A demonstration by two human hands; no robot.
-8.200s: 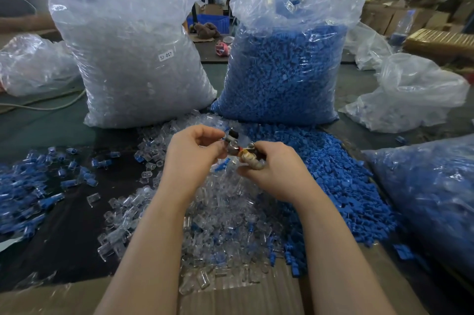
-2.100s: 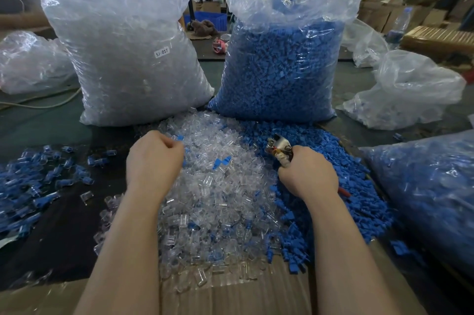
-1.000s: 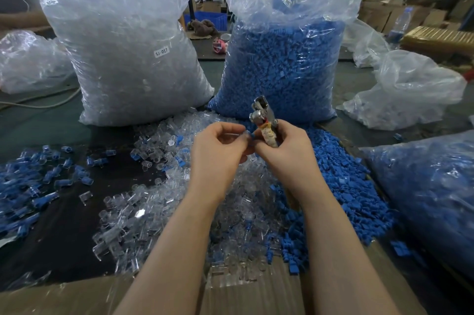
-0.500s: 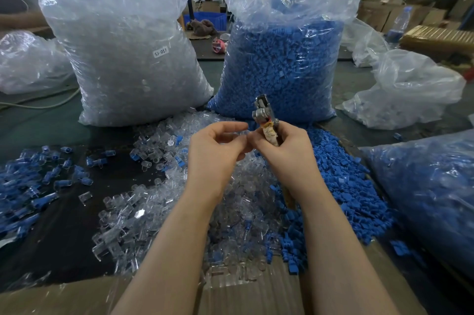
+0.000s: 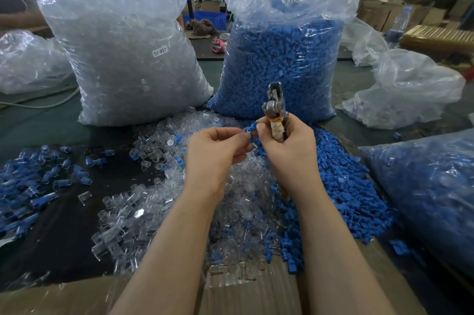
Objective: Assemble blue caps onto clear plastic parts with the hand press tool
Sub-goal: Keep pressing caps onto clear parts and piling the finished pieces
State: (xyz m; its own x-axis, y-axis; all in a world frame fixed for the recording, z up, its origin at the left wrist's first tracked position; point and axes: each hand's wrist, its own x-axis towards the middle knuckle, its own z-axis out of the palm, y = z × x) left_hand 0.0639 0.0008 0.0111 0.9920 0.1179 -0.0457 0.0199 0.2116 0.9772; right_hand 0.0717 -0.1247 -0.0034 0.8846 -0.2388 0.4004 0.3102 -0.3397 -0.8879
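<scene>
My right hand [image 5: 287,145] grips the hand press tool [image 5: 275,112] upright by its tape-wrapped handle, metal jaws pointing up. My left hand [image 5: 215,150] pinches a small piece with a blue cap [image 5: 250,127] at its fingertips, which meet my right thumb just left of the tool. The clear part under the cap is mostly hidden by my fingers. Below my hands lies a heap of loose clear parts [image 5: 159,199], and a heap of loose blue caps [image 5: 341,181] spreads to the right.
A tall bag of clear parts [image 5: 128,45] and a tall bag of blue caps [image 5: 282,58] stand behind the heaps. Assembled blue-and-clear pieces [image 5: 30,183] lie scattered at the left. Another filled bag [image 5: 425,194] sits at the right. Cardboard [image 5: 243,296] covers the near edge.
Over the last second my hands stayed together above the heaps, with the tool upright. The blue cap now shows between my fingertips. Two seconds ago my hands were apart on the heaps.
</scene>
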